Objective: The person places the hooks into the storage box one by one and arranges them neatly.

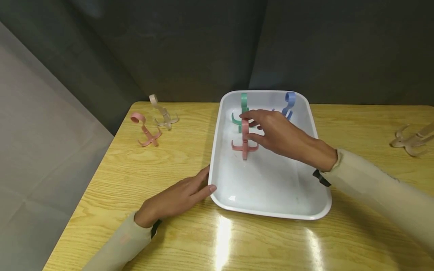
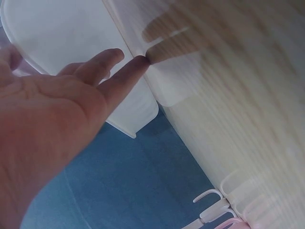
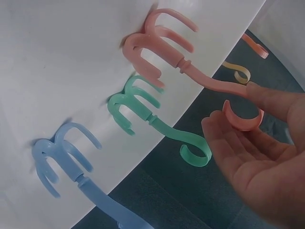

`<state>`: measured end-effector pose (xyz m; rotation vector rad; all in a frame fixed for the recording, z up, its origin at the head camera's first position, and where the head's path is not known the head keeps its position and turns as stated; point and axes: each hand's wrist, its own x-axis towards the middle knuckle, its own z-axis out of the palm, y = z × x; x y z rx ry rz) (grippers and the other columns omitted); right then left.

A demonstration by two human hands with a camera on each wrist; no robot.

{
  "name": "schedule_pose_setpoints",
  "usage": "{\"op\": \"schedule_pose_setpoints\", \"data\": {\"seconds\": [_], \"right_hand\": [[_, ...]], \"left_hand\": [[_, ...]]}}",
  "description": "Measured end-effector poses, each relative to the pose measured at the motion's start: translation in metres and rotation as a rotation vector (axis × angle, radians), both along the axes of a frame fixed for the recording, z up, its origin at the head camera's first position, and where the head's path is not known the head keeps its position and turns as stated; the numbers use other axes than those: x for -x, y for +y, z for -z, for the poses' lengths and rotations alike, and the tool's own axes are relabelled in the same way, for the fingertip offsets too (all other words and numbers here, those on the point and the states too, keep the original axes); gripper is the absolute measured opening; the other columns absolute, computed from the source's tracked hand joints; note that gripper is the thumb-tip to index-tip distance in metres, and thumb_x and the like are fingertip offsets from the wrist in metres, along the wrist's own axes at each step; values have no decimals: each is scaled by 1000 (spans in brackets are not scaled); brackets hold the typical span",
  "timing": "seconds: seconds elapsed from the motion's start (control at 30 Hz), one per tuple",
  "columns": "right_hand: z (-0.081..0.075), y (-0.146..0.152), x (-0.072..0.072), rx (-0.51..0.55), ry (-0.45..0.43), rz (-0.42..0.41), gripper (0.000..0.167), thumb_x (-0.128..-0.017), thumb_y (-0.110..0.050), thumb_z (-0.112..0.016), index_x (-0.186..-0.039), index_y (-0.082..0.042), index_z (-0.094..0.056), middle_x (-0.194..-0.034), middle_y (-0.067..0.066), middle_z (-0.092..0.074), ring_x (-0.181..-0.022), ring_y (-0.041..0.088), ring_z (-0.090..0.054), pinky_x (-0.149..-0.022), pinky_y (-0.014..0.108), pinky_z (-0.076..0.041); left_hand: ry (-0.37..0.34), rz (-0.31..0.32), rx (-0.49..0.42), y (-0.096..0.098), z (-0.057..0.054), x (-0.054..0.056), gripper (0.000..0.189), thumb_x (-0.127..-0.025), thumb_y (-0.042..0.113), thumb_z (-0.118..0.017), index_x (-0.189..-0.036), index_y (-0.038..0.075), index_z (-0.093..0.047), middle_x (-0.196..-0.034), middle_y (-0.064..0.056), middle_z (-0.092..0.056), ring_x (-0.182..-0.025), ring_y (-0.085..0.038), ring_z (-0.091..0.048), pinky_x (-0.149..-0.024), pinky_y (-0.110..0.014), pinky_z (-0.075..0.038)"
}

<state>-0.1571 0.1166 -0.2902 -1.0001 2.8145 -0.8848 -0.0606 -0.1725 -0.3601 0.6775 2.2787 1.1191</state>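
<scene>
My right hand [image 1: 276,130] pinches a pink four-pronged plastic hook [image 3: 155,47] near its curled end. In the right wrist view my thumb lies on its stem, with the fingers at the curl. The hook stands upright, prongs down, in a white plastic tray [image 1: 268,188]. Just behind it a green hook [image 3: 138,105] of the same kind stands in the tray, partly covered by my right hand in the head view. A blue hook [image 3: 69,160] is at the tray's back right. My left hand [image 1: 181,195] rests at the tray's left side, thumb over the rim, other fingers straight.
On the wooden table [image 1: 152,173], left of the tray, stand another pink hook [image 1: 149,139] and a beige hook [image 1: 166,116]. Another beige hook [image 1: 411,141] lies at the far right, cut off by the frame. A dark curtain [image 1: 203,49] hangs behind the table.
</scene>
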Motion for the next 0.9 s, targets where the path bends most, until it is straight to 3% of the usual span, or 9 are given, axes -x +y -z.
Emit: {"op": "schedule_pose_setpoints", "data": {"seconds": [0.47,0.9], "right_hand": [[3,2,-1,-24,-23,43,66,-84,-4,-88,-141,3,-57,-139,20,-63,-118,36,-68,-92,49,-57],[-4,12,-8,-58,-20,57,74,-87,-10,-87,-151,-1,-50,-147,20,-57,-133,38,-56,-103,54,-50]], "left_hand": [[0,8,-15,0,1,1,69,-112,49,-40,-169,27,-7,-169,7,-25,-151,-7,-26,-122,-43,-27],[-13,1,-11,0,1,0,70,-112,49,-41,-169,25,-8,-168,6,-27,-151,-7,-27,-122,-42,-27]]}}
